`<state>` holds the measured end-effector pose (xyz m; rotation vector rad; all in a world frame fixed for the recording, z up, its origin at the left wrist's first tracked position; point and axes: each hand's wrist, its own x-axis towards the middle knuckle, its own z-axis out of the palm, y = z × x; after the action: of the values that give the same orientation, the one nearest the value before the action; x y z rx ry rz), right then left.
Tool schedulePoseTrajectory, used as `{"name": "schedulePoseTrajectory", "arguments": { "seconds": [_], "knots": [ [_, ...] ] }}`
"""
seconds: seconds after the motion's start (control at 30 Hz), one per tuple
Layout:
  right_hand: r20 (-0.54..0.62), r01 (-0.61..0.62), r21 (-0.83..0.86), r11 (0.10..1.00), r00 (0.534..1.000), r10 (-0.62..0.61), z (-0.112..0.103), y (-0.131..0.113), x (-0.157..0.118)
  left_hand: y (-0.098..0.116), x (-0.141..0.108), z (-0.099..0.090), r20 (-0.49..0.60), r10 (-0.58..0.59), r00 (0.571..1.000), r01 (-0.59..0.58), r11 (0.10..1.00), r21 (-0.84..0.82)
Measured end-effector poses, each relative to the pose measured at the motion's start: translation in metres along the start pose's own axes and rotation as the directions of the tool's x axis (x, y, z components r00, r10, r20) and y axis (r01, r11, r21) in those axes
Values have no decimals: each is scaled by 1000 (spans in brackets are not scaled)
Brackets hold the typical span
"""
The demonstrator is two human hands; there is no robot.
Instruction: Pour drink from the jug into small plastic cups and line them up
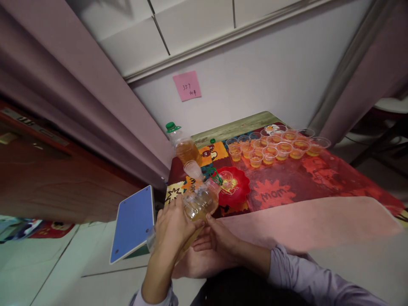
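A clear plastic bottle of yellowish liquid is tilted, its neck over a red scalloped plate. Wrapped round the bottle's left side is my left hand. My right hand has its fingers against the bottle's lower part. On the plate stands a clear plastic cup, close to the bottle's mouth. A green ring hangs at the bottle's neck. Several clear cups with some amber liquid stand in rows at the back right.
A larger bottle with a green cap stands at the table's back left, behind another clear cup. A blue board is left of the table. Pink paper is on the wall. Curtains hang at both sides.
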<state>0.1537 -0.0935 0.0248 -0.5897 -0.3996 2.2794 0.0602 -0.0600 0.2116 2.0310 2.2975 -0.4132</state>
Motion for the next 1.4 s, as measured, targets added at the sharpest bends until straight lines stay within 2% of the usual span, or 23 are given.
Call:
{"name": "schedulePoseTrajectory", "arguments": {
  "seconds": [0.5,0.97,1.4],
  "knots": [
    [53,-4,-8,1000,999,4,7,-6,-4,2,-2,-10,-3,8,1000,-8,998,60],
    [28,-8,27,1000,1000,7,5,-6,-1,4,0,-16,16,27,1000,-28,998,63],
    [23,-10,-13,1000,1000,10,9,-11,-4,10,-1,-23,48,0,999,-3,997,73]
  ]
}}
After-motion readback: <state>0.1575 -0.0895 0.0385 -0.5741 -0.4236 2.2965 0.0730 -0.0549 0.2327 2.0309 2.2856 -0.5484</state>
